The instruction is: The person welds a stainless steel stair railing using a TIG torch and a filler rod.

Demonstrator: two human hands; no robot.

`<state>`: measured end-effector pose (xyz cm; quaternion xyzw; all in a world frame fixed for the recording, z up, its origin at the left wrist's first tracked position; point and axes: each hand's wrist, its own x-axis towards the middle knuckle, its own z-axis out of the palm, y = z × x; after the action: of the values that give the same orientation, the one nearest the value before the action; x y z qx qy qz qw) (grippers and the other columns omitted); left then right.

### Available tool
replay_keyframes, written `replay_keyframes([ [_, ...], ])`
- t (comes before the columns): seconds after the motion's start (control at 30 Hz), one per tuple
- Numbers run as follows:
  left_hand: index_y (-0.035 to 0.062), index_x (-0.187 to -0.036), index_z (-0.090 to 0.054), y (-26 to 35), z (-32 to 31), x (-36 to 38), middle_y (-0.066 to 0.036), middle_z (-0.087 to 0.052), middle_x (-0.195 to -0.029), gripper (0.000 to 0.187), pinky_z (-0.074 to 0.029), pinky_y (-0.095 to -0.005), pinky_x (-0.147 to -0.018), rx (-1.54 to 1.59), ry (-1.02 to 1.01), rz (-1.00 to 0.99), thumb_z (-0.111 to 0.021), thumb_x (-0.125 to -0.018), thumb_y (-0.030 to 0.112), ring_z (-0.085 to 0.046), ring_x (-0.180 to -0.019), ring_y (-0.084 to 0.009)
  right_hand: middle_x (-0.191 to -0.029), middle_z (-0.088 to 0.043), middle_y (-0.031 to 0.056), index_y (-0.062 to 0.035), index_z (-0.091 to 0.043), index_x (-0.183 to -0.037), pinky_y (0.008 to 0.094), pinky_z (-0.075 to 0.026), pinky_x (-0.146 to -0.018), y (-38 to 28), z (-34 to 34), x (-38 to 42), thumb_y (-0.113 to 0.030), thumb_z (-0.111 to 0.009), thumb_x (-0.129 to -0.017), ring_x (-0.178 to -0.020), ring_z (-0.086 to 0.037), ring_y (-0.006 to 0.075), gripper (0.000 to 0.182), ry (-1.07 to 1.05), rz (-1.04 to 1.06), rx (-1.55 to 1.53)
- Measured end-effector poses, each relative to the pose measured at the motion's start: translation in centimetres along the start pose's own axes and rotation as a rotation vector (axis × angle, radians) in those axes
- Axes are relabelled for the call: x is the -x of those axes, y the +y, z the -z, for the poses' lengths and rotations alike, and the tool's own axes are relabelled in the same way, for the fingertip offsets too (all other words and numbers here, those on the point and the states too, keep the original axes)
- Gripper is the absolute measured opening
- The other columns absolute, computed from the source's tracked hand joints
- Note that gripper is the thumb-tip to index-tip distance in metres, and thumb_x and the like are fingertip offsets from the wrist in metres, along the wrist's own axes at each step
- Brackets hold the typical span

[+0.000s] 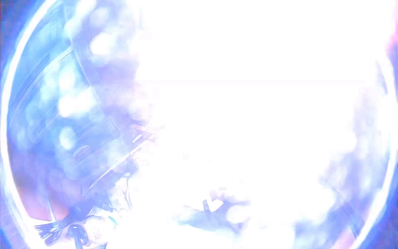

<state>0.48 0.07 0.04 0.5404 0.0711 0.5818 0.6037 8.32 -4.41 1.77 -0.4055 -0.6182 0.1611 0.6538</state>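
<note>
White glare washes out most of the head view, and neither my left hand nor my right hand can be made out in it. At the lower left lies a dark, streaked, brush-like shape [50, 232], with a small dark rounded shape [79, 235] beside it. Low in the middle, a pale blue patch [209, 220] shows with a small dark mark above it. Whatever is in the centre is hidden by the glare.
A tall bluish panel-like surface [45, 87] with straight seams fills the left side, dotted with bright blurred spots. A thin slanting edge [112, 170] runs below it. On the right is a hazy bluish area [352, 182].
</note>
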Motion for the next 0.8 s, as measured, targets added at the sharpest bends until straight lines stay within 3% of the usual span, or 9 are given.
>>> replay_keyframes([
  [0.17, 0.0036, -0.092, -0.056, -0.11, -0.28, -0.1, 0.0, -0.056, -0.078, 0.047, -0.044, -0.0275, -0.069, -0.003, 0.001, -0.038, -0.037, -0.108, 0.044, -0.051, -0.075, -0.0086, -0.123, -0.059, 0.0154, -0.005, -0.032, -0.149, 0.037, -0.044, -0.104, -0.01, 0.27, 0.07, -0.027, -0.05, -0.103, -0.115, -0.058, 0.0218, 0.054, -0.015, -0.018, -0.042],
  [0.4, 0.0016, -0.092, -0.055, 0.09, -0.11, -0.06, -0.003, -0.053, -0.077, 0.041, -0.043, -0.032, -0.072, -0.103, 0.031, -0.093, -0.036, -0.108, 0.035, -0.048, -0.076, -0.013, -0.123, -0.059, 0.0158, -0.0053, -0.03, -0.15, 0.037, -0.044, -0.104, -0.36, -0.23, 0.31, -0.023, -0.049, -0.102, -0.114, -0.058, 0.022, 0.054, 0.018, -0.033, -0.059],
  [0.8, 0.0028, -0.093, -0.054, -0.09, 0.07, -0.14, -0.002, -0.052, -0.077, 0.042, -0.044, -0.03, -0.072, -0.037, -0.017, -0.057, -0.037, -0.108, 0.039, -0.048, -0.076, -0.0111, -0.123, -0.06, 0.0169, -0.0036, -0.03, -0.15, 0.0372, -0.045, -0.103, -0.49, -0.28, 0.12, -0.025, -0.049, -0.103, -0.113, -0.06, 0.0223, 0.055, 0.016, 0.026, -0.02],
])
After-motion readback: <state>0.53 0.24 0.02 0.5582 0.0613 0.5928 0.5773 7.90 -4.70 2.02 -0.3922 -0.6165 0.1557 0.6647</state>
